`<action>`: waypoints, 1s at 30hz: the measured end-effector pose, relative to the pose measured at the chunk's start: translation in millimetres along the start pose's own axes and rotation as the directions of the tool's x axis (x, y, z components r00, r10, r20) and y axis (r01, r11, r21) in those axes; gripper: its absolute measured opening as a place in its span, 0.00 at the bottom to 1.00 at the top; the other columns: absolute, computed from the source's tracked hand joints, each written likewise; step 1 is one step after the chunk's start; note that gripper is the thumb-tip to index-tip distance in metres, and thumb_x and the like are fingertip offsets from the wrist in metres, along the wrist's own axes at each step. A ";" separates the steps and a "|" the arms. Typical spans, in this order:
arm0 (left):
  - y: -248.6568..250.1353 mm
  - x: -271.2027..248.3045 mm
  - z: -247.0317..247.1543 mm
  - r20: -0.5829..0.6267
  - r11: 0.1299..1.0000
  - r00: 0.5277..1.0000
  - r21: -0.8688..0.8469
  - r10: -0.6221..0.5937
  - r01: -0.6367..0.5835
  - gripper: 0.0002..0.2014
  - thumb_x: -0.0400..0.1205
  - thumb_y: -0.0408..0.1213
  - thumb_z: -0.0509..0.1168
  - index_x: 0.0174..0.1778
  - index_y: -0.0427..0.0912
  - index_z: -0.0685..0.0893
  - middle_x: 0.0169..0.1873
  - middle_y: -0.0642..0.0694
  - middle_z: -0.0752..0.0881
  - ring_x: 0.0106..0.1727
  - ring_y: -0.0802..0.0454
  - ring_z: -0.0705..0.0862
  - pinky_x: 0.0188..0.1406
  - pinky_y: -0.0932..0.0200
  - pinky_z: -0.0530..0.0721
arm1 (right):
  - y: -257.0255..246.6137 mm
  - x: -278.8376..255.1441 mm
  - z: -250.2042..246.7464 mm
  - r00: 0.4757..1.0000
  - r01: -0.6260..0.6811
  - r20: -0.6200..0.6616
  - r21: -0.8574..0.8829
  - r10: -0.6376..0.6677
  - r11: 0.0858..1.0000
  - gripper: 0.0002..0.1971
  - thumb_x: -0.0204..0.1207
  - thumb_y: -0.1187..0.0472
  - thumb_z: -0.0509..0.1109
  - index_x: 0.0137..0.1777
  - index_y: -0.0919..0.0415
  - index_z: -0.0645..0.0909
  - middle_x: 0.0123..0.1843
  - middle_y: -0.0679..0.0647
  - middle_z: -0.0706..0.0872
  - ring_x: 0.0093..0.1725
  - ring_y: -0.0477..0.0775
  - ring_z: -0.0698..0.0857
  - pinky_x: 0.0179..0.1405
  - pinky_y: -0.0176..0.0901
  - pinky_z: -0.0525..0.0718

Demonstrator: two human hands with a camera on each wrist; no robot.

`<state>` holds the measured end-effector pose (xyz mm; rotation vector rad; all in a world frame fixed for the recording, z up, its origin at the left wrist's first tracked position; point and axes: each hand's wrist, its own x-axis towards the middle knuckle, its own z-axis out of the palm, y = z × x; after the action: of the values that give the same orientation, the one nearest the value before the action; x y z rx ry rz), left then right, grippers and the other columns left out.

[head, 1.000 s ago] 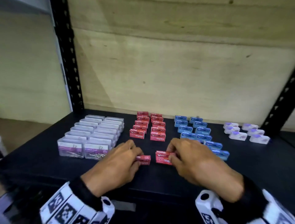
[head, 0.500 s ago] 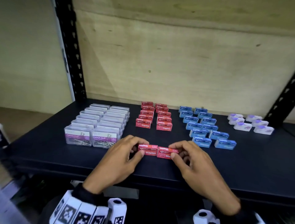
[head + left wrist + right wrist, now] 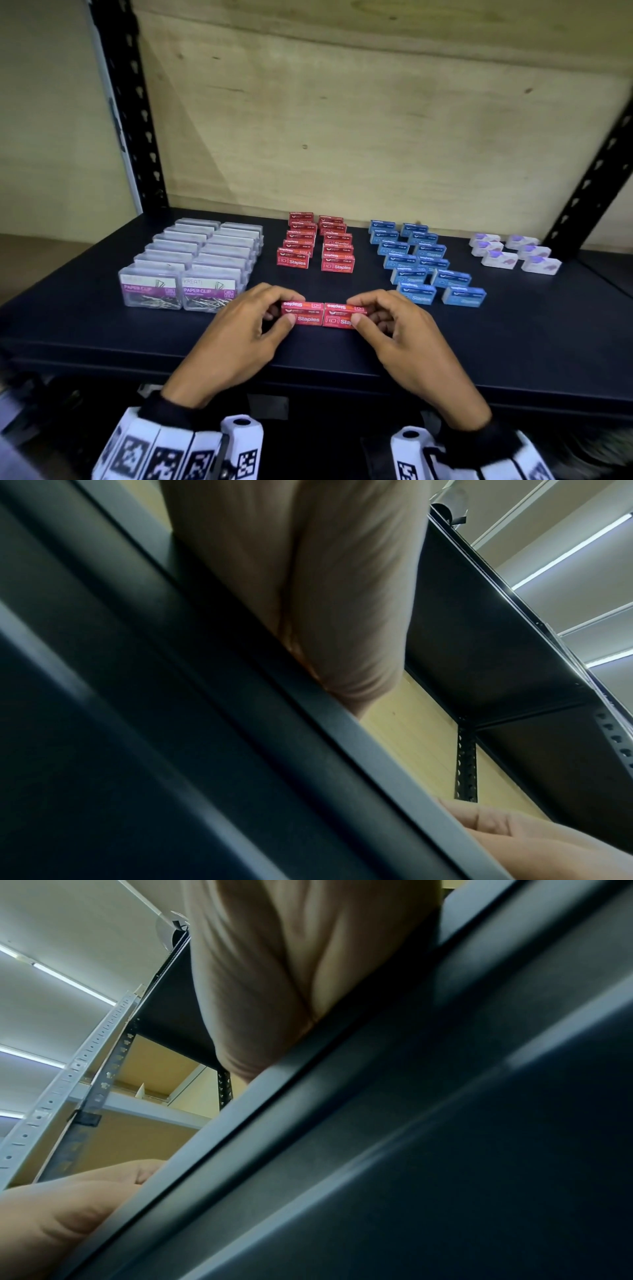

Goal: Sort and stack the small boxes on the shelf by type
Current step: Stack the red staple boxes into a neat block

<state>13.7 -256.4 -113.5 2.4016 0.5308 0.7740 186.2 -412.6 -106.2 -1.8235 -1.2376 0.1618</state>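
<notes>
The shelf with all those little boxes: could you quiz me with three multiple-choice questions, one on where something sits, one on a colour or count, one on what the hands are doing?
1. Where are the clear paper clip boxes?
A. left end of the shelf
B. right end
C. centre

2. What colour are the two staples boxes being held?
A. blue
B. red
C. white

3. How do the held boxes sit?
A. stacked
B. far apart
C. side by side, ends meeting

Answers:
1 A, they lie left of the red rows.
2 B, the left hand pinches one red staples box, the right hand the other.
3 C, their inner ends meet.
</notes>
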 end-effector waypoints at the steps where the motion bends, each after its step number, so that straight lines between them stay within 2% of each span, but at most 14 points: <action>1: 0.3 -0.1 -0.1 -0.001 1.000 1.000 0.002 0.002 -0.002 0.11 0.82 0.40 0.69 0.58 0.59 0.85 0.46 0.60 0.82 0.50 0.62 0.79 0.49 0.76 0.73 | 0.3 0.1 -0.2 1.000 0.003 -0.002 -0.005 -0.003 1.000 0.08 0.78 0.58 0.74 0.52 0.43 0.86 0.45 0.46 0.84 0.42 0.44 0.84 0.45 0.31 0.82; 7: 0.9 0.1 0.4 0.000 0.999 1.000 0.033 -0.017 0.017 0.12 0.82 0.42 0.68 0.60 0.59 0.84 0.46 0.63 0.80 0.50 0.64 0.78 0.48 0.77 0.72 | 0.0 0.4 -1.9 1.000 -0.005 0.023 -0.015 0.005 1.000 0.08 0.78 0.57 0.74 0.53 0.43 0.86 0.45 0.45 0.84 0.43 0.43 0.84 0.46 0.31 0.83; 11: 4.4 -0.7 1.0 0.009 0.996 0.999 0.077 -0.047 0.046 0.17 0.81 0.53 0.66 0.66 0.60 0.80 0.49 0.65 0.77 0.52 0.67 0.76 0.48 0.78 0.70 | -0.6 1.7 -1.9 1.000 -0.023 0.016 -0.026 0.024 0.999 0.08 0.77 0.53 0.75 0.55 0.42 0.85 0.48 0.45 0.83 0.43 0.43 0.84 0.46 0.30 0.82; 14: 12.6 -2.2 -2.1 0.050 0.992 0.995 0.096 -0.085 0.080 0.24 0.80 0.61 0.60 0.72 0.60 0.74 0.54 0.67 0.72 0.52 0.69 0.76 0.50 0.72 0.73 | -3.1 1.9 -6.7 0.992 -0.089 0.084 -0.061 0.094 0.994 0.13 0.76 0.44 0.73 0.60 0.40 0.82 0.52 0.43 0.80 0.47 0.42 0.84 0.53 0.36 0.84; 17: 29.8 -3.7 -15.4 0.125 0.987 0.986 0.132 -0.108 0.092 0.28 0.81 0.64 0.55 0.76 0.60 0.69 0.59 0.69 0.67 0.53 0.69 0.76 0.57 0.62 0.78 | -16.0 2.3 -19.7 0.974 -0.096 0.192 -0.144 0.123 0.985 0.17 0.74 0.38 0.70 0.63 0.36 0.79 0.56 0.39 0.77 0.53 0.39 0.83 0.57 0.41 0.84; 19: 44.3 1.3 -30.1 0.145 0.979 0.985 0.191 -0.097 0.068 0.26 0.81 0.63 0.54 0.75 0.60 0.69 0.59 0.68 0.68 0.55 0.68 0.77 0.60 0.59 0.79 | -34.8 6.7 -33.4 0.963 -0.071 0.238 -0.220 0.124 0.973 0.17 0.75 0.37 0.68 0.62 0.35 0.78 0.57 0.38 0.77 0.54 0.36 0.81 0.57 0.39 0.83; 23: 71.3 33.8 -62.8 0.165 0.910 0.986 0.413 -0.039 -0.033 0.20 0.81 0.61 0.58 0.67 0.61 0.78 0.50 0.64 0.78 0.51 0.64 0.78 0.53 0.61 0.78 | -70.7 34.3 -57.8 0.937 -0.005 0.325 -0.359 0.130 0.933 0.14 0.76 0.39 0.67 0.60 0.38 0.79 0.54 0.37 0.81 0.52 0.35 0.82 0.56 0.38 0.81; 27: 86.3 85.3 -85.2 0.288 0.827 0.952 0.557 -0.100 -0.082 0.13 0.82 0.57 0.64 0.60 0.61 0.82 0.43 0.65 0.81 0.49 0.58 0.81 0.50 0.61 0.78 | -84.7 84.2 -65.8 0.902 0.045 0.397 -0.475 0.169 0.879 0.11 0.78 0.44 0.71 0.58 0.43 0.83 0.51 0.39 0.86 0.48 0.40 0.85 0.41 0.31 0.78; 28: 86.8 98.8 -87.3 0.330 0.819 0.938 0.564 -0.107 -0.105 0.11 0.82 0.55 0.65 0.59 0.60 0.83 0.44 0.63 0.83 0.49 0.58 0.82 0.52 0.61 0.79 | -84.3 97.0 -64.5 0.894 0.065 0.409 -0.520 0.181 0.852 0.11 0.78 0.45 0.72 0.58 0.44 0.83 0.52 0.41 0.87 0.49 0.43 0.85 0.40 0.33 0.78; 30: 82.2 125.0 -86.1 0.409 0.804 0.903 0.577 -0.134 -0.143 0.10 0.81 0.51 0.67 0.57 0.57 0.85 0.48 0.59 0.86 0.50 0.57 0.82 0.57 0.59 0.80 | -79.7 121.4 -59.0 0.881 0.116 0.432 -0.590 0.191 0.799 0.13 0.77 0.46 0.74 0.60 0.46 0.84 0.55 0.44 0.87 0.51 0.47 0.85 0.48 0.39 0.80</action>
<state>70.1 -222.3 46.0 3.0338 0.6500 0.0242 223.8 -343.6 29.3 -2.4657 -1.7406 0.2721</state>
